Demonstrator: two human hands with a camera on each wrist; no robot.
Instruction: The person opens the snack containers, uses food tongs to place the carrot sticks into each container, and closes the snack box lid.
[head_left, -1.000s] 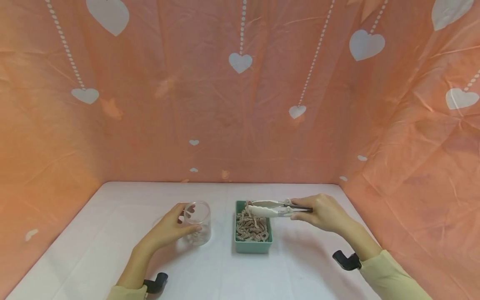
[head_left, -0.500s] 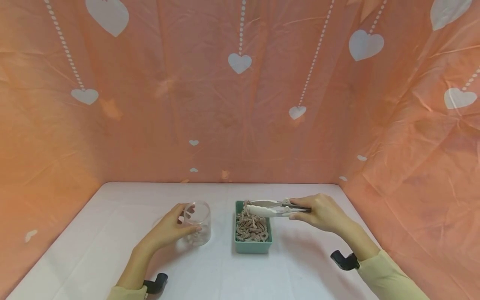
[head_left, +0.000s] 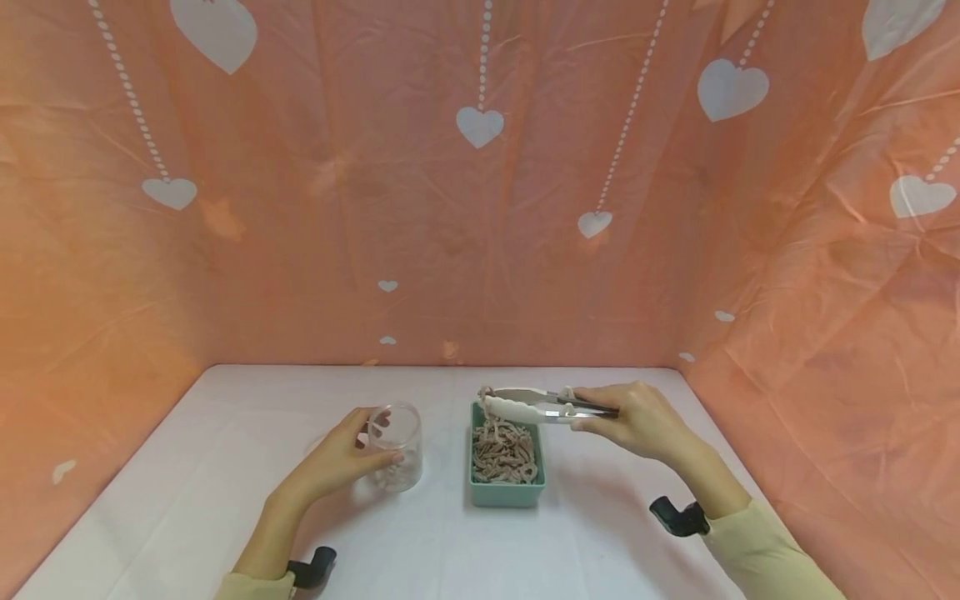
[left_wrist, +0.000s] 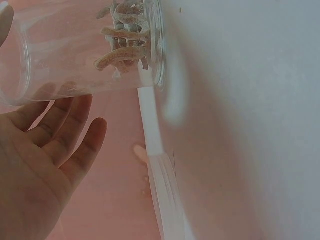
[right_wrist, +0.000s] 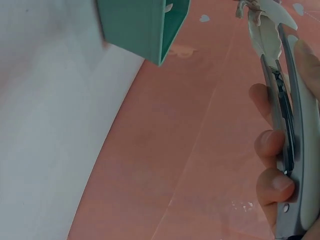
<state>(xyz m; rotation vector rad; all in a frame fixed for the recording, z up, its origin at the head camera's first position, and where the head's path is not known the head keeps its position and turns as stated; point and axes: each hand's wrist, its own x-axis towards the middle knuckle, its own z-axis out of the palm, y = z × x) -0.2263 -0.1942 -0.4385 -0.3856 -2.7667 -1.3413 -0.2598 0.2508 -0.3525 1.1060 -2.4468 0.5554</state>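
Observation:
In the head view my left hand (head_left: pixel 337 462) holds a clear plastic jar (head_left: pixel 408 467) standing upright on the table, thumb on the near side and fingers behind. Several curved, brownish sticks with a pale coating (left_wrist: pixel 125 40) lie at its bottom. My right hand (head_left: pixel 637 423) grips food tongs (head_left: pixel 517 408) with white scalloped tips and metal arms. Between the tips, a few of the same curved pieces (right_wrist: pixel 250 7) are caught and stick out past the ends. Beneath the tongs stands a green rectangular box (head_left: pixel 506 497), holding a heap of these pieces (head_left: pixel 504 454).
A white-covered table (head_left: pixel 450 550) carries the jar on the left and the box near the middle. An orange cloth with white hearts (head_left: pixel 480 250) hangs around the back and sides. Black camera mounts (head_left: pixel 678 517) sit on both wrists.
The right hand and tongs have lifted slightly and moved left, bringing the pinched pieces up over the box's far-left corner. The left hand and jar have stayed still.

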